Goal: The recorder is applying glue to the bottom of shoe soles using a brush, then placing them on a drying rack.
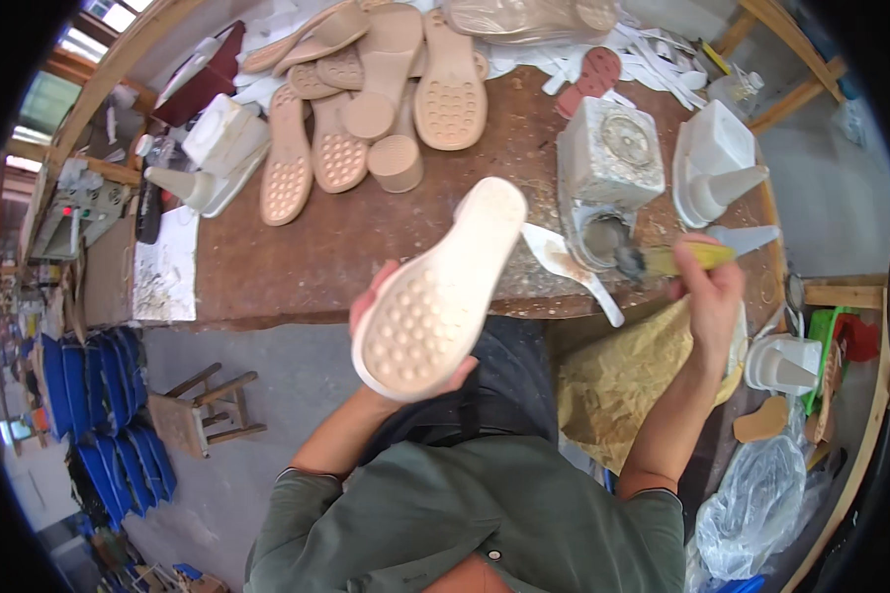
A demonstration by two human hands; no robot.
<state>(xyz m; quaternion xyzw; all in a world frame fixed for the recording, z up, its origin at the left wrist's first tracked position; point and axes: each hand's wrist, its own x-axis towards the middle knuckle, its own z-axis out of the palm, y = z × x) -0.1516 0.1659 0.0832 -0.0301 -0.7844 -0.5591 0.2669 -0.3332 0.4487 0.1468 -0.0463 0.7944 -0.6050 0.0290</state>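
My left hand (369,297) is wrapped round the edges of a pale cream shoe sole (435,301), held above the front of the bench. The wide end of the sole, covered in round dimples, points toward me. My right hand (712,296) grips a brush (697,258) by its yellow handle. Its dark bristles are beside the mouth of a glue pot (603,240), whose square white body (613,153) is crusted with residue. I cannot tell whether the bristles touch the rim. A stained white strip (564,262) lies between the sole and the pot.
Several beige soles and heeled soles (450,99) are piled at the back of the brown bench (257,267). White spouted containers stand at left (218,148) and right (717,163). Brown paper (623,381) hangs at the front edge. A wooden stool (208,410) stands on the floor, left.
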